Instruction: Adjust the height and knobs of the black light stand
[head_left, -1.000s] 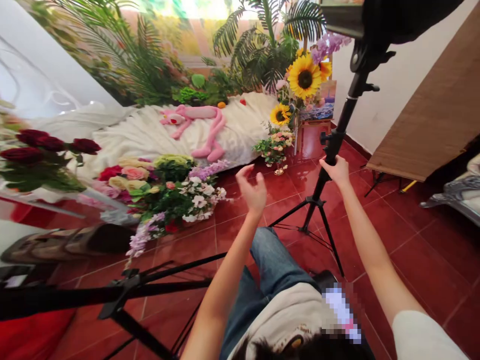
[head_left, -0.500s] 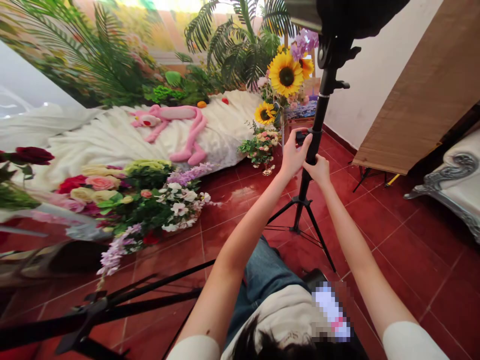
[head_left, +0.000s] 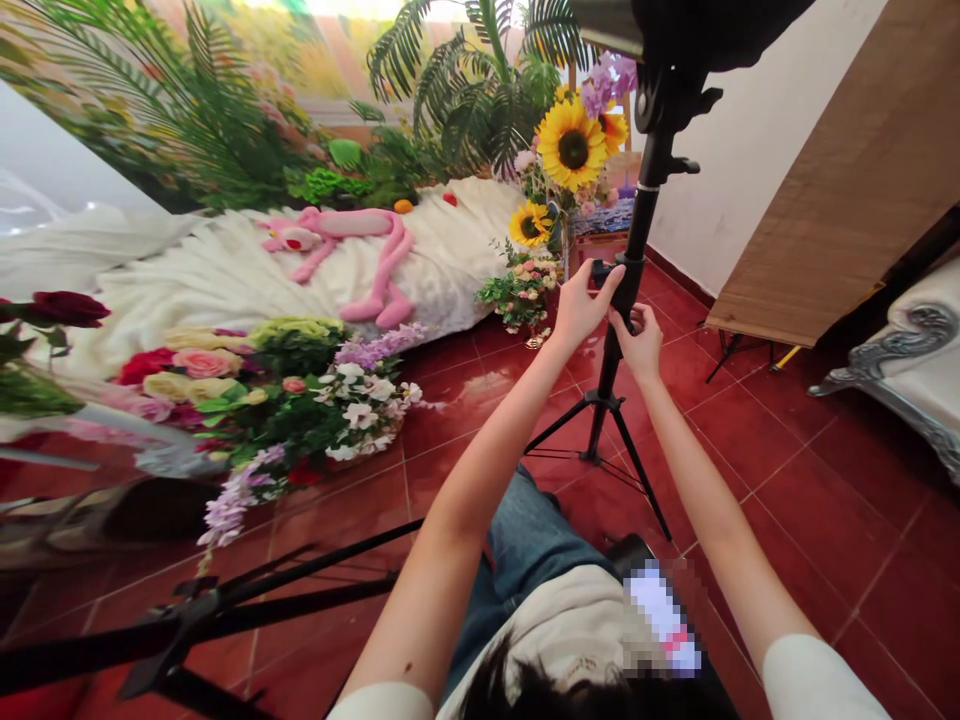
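Observation:
A black light stand (head_left: 642,222) rises upright from its tripod legs, topped by a dark fixture (head_left: 697,35) at the upper edge. My left hand (head_left: 583,308) is at a black clamp knob (head_left: 601,272) on the pole's left side, its fingers closed around the knob and its thumb against the pole. Just below and to the right, my right hand (head_left: 640,340) touches the pole with its thumb side, the fingers curled; whether it grips the pole is hard to make out.
A pink plush toy (head_left: 367,225) lies on white cloth beside sunflowers (head_left: 571,146) and other flowers. Another black tripod (head_left: 187,630) spreads across the lower left. A brown board (head_left: 832,180) and an ornate white sofa (head_left: 926,340) stand at the right.
My right hand's fingers have lifted and curled beside the pole, further from wrapping it. My left hand has shifted slightly left, remaining at the knob.

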